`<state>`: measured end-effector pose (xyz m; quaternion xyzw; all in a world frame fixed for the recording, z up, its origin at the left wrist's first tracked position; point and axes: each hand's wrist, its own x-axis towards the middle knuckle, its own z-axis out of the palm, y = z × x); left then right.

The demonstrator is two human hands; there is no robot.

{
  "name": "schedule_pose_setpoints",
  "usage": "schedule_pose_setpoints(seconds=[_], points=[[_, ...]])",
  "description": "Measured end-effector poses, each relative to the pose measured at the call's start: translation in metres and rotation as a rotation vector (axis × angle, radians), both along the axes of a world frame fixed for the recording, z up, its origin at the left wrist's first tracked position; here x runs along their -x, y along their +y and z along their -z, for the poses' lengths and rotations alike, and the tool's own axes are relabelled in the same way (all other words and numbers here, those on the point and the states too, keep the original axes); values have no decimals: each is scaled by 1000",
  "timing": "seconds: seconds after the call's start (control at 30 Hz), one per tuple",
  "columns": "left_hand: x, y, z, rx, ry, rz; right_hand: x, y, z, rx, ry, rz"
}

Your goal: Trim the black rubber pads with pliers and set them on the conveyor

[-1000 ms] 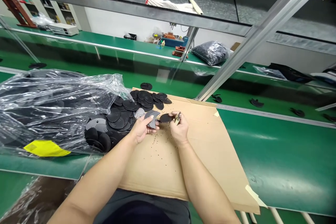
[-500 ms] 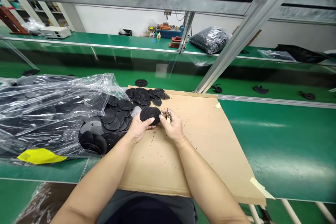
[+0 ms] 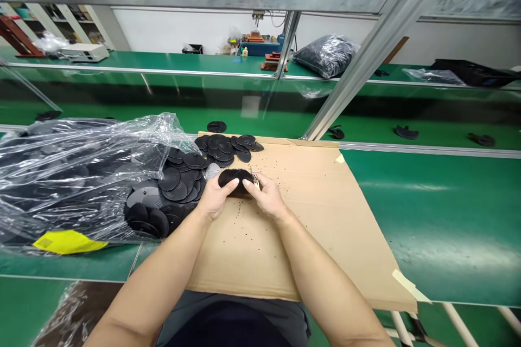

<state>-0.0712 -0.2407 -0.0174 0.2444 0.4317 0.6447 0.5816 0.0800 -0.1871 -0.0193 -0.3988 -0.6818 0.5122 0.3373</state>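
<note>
Head camera view showed a broad tan cardboard sheet (image 3: 337, 249) on a glossy green bench surface (image 3: 431, 227), and both bare hands worked above its left half. Left hand (image 3: 212, 199) was closed on one side of a short stack of thin, round black discs (image 3: 235, 175), its thumb across the near face. Right hand (image 3: 267, 195) pinched the stack's other side with its thumb and also gripped a small metal tool with a pale handle (image 3: 255, 181); whether the tool's jaws were parted was too small to tell. The stack was tilted and raised over the sheet, with tiny dark specks (image 3: 240, 220) scattered below and around it.

A loose heap of matching black discs (image 3: 179, 184) covered the sheet's left edge, and more discs (image 3: 218, 146) overlapped at its far left corner. Left of the sheet lay a large clear plastic bag (image 3: 81, 173) filled with dark pieces, a bright yellow label (image 3: 69, 242) at its near side.
</note>
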Motion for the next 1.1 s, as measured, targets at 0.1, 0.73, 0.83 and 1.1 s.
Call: schedule_pose_setpoints(seconds=[0.1, 0.73, 0.83, 1.1], points=[[0, -1, -2, -9, -11, 36, 0, -1, 0, 7, 18, 24], [-4, -3, -6, 45, -83, 67, 5, -4, 1, -56, 88, 124], [-1, 0, -6, 141, -116, 74, 7, -9, -2, -80, 152, 68], [3, -1, -4, 224, -282, 199, 7, -16, -12, -390, 90, 20]])
